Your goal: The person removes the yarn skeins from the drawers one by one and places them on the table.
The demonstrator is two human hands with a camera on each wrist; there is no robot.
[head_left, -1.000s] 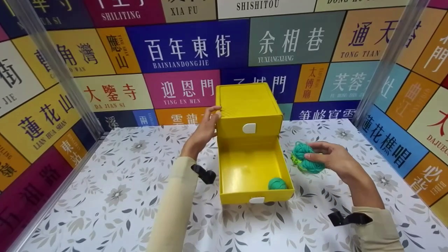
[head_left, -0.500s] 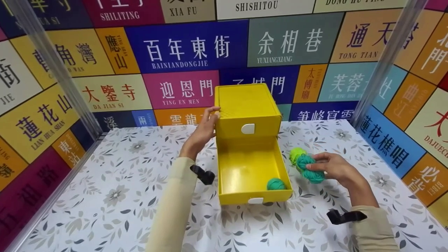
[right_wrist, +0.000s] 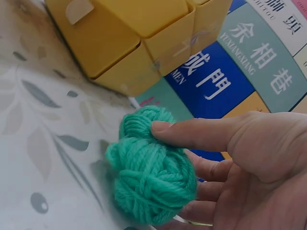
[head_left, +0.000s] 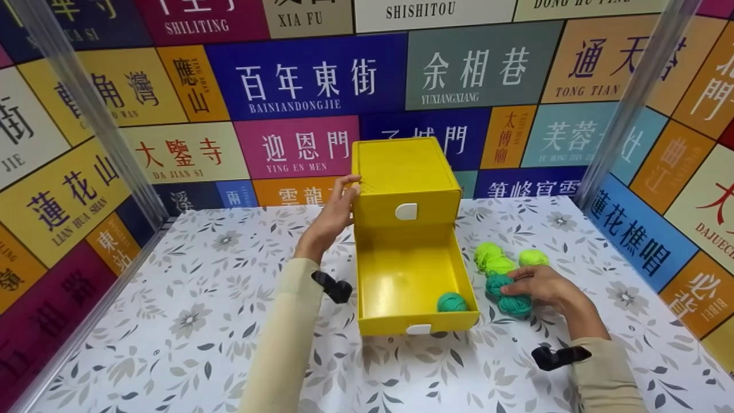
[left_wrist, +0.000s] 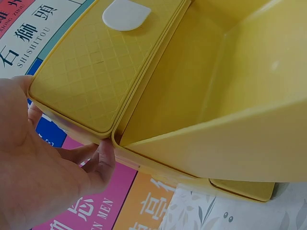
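A yellow drawer box (head_left: 404, 166) stands on the table with its lower drawer (head_left: 401, 281) pulled out. My left hand (head_left: 328, 223) holds the box's left side near the top; the left wrist view shows the thumb by the seam between the drawers. One teal yarn ball (head_left: 452, 302) lies in the drawer's front right corner. To the right of the box, my right hand (head_left: 547, 287) pinches a pair of teal yarn balls (right_wrist: 153, 177) low over the table, thumb on top. Just behind them are lime yarn balls (head_left: 496, 264).
Another lime yarn ball (head_left: 534, 257) sits behind the right hand. The upper drawer, with its white tab (head_left: 406, 211), is closed. A flower-patterned cloth (head_left: 189, 321) covers the table. Behind rises a wall of coloured signs (head_left: 309, 74), with clear posts (head_left: 625, 103) at the corners.
The right hand has moved down and nearer with the teal yarn balls. Lime yarn balls, mostly hidden earlier, now show behind it. The left hand stays on the box.
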